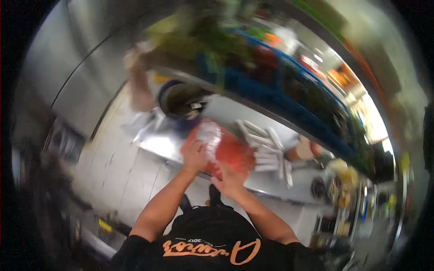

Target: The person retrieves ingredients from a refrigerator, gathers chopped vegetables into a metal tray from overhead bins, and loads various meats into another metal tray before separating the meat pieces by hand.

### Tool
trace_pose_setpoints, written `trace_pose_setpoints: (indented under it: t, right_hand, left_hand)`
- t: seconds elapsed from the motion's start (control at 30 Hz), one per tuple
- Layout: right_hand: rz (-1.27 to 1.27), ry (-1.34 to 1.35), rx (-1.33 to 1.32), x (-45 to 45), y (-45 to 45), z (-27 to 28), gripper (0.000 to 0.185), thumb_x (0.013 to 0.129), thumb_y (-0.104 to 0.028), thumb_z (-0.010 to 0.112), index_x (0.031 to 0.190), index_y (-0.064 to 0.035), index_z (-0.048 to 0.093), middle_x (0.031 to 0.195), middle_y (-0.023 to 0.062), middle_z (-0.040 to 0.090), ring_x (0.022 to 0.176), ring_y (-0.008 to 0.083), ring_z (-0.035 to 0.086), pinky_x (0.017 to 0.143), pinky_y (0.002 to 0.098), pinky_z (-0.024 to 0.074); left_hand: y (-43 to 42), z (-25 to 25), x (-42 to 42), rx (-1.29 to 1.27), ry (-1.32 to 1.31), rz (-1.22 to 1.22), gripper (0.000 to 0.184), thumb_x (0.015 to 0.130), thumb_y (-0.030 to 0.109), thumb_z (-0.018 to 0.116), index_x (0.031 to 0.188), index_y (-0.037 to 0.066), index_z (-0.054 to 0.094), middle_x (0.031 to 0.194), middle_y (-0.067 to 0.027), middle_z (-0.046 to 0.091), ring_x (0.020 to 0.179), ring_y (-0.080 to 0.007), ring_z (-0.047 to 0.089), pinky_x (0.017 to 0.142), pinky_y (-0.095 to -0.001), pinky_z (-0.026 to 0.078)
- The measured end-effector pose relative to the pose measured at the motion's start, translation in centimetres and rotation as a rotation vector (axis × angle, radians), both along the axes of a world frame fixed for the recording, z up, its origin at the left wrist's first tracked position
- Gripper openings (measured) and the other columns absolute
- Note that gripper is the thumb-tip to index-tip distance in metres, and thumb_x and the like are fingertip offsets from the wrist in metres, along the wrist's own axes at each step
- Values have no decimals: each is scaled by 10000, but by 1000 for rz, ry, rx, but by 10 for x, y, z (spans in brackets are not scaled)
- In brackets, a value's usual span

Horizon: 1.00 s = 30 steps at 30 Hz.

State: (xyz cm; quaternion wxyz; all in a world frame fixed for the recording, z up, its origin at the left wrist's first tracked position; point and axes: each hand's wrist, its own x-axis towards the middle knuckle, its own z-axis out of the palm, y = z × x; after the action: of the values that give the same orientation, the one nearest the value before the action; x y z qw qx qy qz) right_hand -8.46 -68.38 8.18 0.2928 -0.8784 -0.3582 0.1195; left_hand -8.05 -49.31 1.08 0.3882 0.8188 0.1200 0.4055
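A red, flat-looking piece (239,156), a board or a sheet, lies at the front edge of the steel counter, smeared by motion. On its left part sits a whitish, shiny packet (209,135) that looks like plastic. My left hand (194,156) is at the packet's left side, its fingers curled against it. Close by, my right hand (228,180) is over the lower part of the red piece, fingers drawn together near the packet's lower end. What lies between the right fingers is hidden by blur.
A dark round pot (181,100) stands behind the red piece, near another person's arm (141,86). Several whitish long pieces (266,149) lie to the right. Blue crates (280,97) with produce fill a shelf above the counter. Steel doors (68,58) are at left.
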Motion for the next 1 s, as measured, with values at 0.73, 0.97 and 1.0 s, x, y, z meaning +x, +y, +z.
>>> trace_pose_setpoints:
  t: [0.73, 0.97, 1.0]
  right_hand:
    - [-855, -36, 55, 16, -693, 83, 291, 905, -268, 627, 1135, -93, 664, 965, 140, 711, 880, 287, 690, 784, 374, 539]
    - [-1233, -814, 66, 167, -920, 267, 232, 917, -241, 573, 969, -33, 658, 944, 199, 679, 888, 370, 656, 771, 458, 511]
    - [-1227, -939, -37, 193, -941, 293, 243, 907, -250, 592, 979, -26, 651, 995, 204, 668, 942, 377, 637, 806, 464, 503]
  left_hand:
    - [-559, 114, 104, 463, 272, -1041, 106, 791, 65, 616, 884, 103, 646, 917, -138, 636, 856, -362, 636, 735, -473, 506]
    - [-723, 42, 178, 761, 647, -995, 309, 809, 233, 661, 1085, 98, 625, 1077, -171, 630, 1022, -358, 614, 870, -468, 497]
    - [-732, 42, 172, 751, 677, -992, 359, 799, 245, 677, 1120, 97, 617, 1118, -180, 619, 1055, -360, 601, 894, -469, 490]
